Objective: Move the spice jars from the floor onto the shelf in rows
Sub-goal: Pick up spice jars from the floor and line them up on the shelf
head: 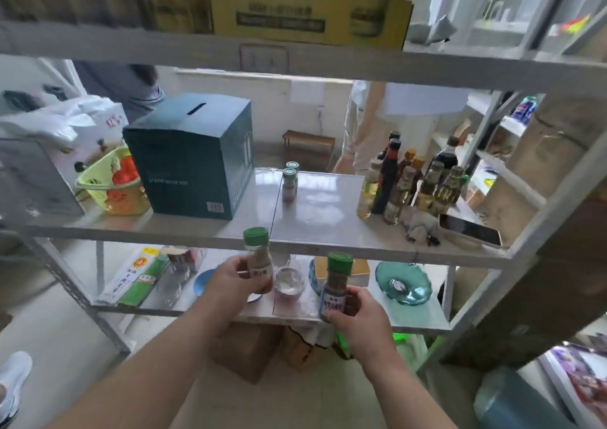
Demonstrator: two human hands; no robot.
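Two spice jars are in hand, two more already stand on the shelf. Head view only.

Left hand (234, 280): fingers wrapped around a green-capped jar (259, 257) with pale brown contents and a white label. Jar upright, held in front of the front edge of the middle shelf (315, 205), cap level with that edge.

Right hand (356, 317): fingers closed around a second green-capped jar (335, 287) with darker brown contents and a blue label. Jar nearly upright, lower than the left one, in front of the lower shelf (417, 313).

Placed jars (290, 182): a pair with green caps, one directly behind the other, standing near the back edge of the middle shelf, about mid-width, apart from everything else.

Middle shelf, left part: dark teal box (193, 156), with a yellow-green basket (108, 182) just beside it toward the left end. Right part: cluster of sauce bottles (407, 182), and a phone (469, 228) lying flat at the front right corner.

Lower shelf: noodle packets (138, 277) at the left, a small glass bowl (289, 282) between the two held jars, a teal glass dish (404, 284) toward the right end.

Upper shelf: yellow carton (295, 11).

Behind the shelving unit: parts of two standing people, blurred.
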